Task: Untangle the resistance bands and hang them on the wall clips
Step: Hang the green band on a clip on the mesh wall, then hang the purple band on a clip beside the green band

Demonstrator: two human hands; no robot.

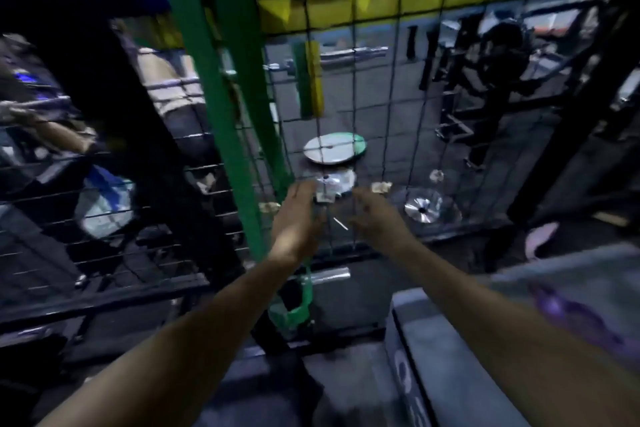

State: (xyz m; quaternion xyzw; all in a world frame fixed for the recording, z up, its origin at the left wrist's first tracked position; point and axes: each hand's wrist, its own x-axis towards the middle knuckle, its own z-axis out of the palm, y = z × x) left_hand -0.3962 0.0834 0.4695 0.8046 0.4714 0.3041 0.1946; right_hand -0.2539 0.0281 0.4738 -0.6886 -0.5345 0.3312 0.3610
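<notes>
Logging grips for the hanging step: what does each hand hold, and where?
Left hand grips the green band at its lower stretch; right hand holds nothing.

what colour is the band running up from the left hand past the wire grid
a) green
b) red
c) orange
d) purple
a: the green band rises in two strips from the left hand up past the wire grid, and its lower end hangs below the wrist.
</notes>
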